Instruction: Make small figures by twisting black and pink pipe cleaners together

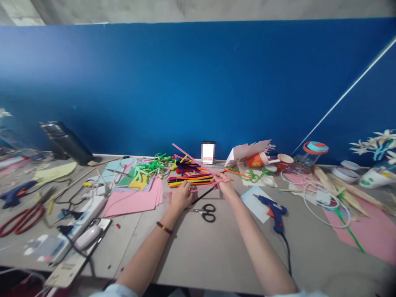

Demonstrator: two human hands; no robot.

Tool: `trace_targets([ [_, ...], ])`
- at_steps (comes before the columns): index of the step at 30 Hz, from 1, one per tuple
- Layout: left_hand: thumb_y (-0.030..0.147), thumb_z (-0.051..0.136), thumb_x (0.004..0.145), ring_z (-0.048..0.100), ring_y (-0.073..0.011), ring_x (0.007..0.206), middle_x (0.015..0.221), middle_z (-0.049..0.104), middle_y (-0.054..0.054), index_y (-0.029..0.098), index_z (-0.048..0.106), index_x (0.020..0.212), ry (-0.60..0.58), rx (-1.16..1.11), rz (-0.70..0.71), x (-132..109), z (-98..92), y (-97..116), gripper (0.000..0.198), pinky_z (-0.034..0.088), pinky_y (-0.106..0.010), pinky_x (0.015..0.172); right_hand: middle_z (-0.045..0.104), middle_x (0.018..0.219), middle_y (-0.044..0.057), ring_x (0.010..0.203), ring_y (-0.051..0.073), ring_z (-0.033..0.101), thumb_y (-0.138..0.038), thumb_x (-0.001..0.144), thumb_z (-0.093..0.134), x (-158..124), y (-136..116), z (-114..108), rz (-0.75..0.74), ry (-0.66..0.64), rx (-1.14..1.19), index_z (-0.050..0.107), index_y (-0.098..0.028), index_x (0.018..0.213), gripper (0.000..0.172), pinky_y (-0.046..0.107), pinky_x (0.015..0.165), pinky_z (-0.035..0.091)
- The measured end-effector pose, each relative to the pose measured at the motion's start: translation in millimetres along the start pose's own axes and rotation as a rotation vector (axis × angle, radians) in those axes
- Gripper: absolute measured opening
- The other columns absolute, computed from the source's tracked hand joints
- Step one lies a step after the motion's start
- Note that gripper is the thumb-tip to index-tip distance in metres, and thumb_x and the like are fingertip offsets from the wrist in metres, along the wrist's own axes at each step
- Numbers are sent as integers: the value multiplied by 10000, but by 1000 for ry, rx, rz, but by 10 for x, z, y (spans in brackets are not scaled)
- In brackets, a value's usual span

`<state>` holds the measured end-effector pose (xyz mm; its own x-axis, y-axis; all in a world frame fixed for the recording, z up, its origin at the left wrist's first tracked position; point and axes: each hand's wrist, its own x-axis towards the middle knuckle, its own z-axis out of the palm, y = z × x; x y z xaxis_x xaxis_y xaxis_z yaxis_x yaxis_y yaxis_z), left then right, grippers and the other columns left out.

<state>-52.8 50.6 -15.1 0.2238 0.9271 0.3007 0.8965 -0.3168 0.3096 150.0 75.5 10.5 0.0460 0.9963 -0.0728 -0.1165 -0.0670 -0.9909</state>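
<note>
Head view | right hand closed on pink pipe cleaner | left hand beside it, grip unclear | apparently early: multicoloured pipe cleaners lie straight, seemingly unworked

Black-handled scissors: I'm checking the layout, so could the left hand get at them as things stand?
Probably yes: the black-handled scissors lie on the table close to the left hand, their handles uncovered.

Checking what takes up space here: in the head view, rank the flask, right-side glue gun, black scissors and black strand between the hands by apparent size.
Largest to smallest:
1. Flask
2. Glue gun, cord left out
3. Black scissors
4. Black strand, thin, judged by its visible part
</note>
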Motion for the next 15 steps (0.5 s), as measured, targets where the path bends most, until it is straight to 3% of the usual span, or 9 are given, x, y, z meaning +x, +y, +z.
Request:
trace_targets([
  [5,142,465,794,592,-169,799,1025,610,-54,213,568,1097,28,-81,-24,-43,-25,31,327,434,-260,649,591,615,-25,486,99,525,-366,654,594,-161,185,76,58,-21,41,566,-203,789,214,224,473,445],
  [10,64,446,736,562,-135,741,902,612,-30,183,592,1012,124,-358,30,-55,14,6,335,452,-254,674,625,643,-18,468,95,522,-352,635,599,-135,293,-91,19,-72,8,550,-210,814,234,211,438,425],
  [15,158,520,764,501,-112,646,815,565,-12,173,602,1005,56,-558,93,-42,-26,81,255,432,-229,581,623,652,-9,397,87,486,-441,619,626,-104,339,-249,64,-31,9,524,-204,811,322,195,338,350],
])
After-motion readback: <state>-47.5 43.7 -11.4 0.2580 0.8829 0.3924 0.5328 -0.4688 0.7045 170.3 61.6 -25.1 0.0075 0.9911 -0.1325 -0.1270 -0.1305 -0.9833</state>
